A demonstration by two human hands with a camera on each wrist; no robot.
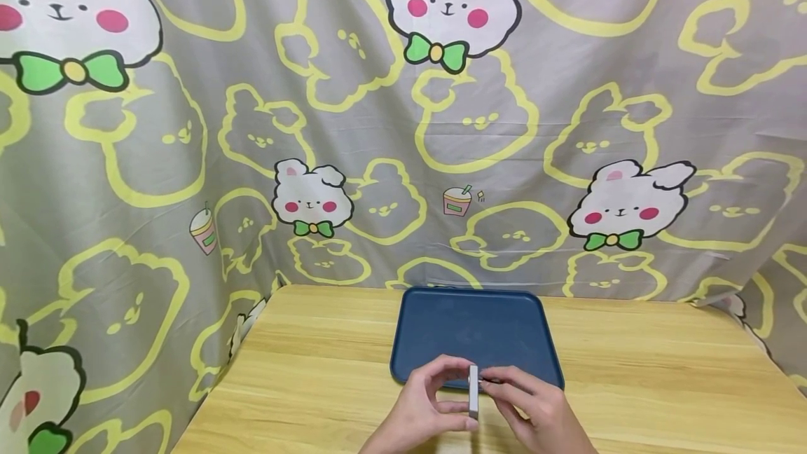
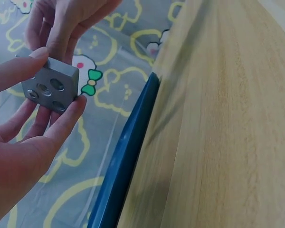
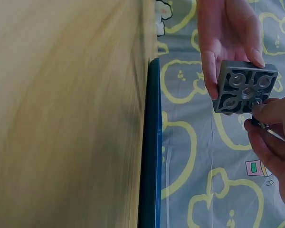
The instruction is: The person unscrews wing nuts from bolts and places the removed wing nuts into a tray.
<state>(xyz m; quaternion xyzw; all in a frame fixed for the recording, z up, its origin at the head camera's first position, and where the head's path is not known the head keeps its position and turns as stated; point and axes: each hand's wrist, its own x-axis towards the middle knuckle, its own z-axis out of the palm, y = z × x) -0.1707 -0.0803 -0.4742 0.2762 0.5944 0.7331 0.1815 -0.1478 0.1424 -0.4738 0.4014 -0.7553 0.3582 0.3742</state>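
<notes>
My left hand (image 1: 419,401) holds a square grey metal block (image 1: 473,394) by its edges, upright above the table. In the left wrist view the block (image 2: 64,76) shows a smooth face with several round holes; something shiny sits in one corner hole. Its other face (image 3: 247,92), seen in the right wrist view, is ribbed, with a hole at the centre and round the corners. My right hand (image 1: 536,401) pinches a small dark piece (image 3: 257,122) with a shiny part against one corner of the ribbed face. Fingers hide much of that piece, so its kind is unclear.
A dark blue tray (image 1: 466,328) lies on the wooden table (image 1: 302,356), just beyond the hands. Grey curtains (image 1: 378,132) with yellow outlines and white cartoon animals hang behind the table and along its sides.
</notes>
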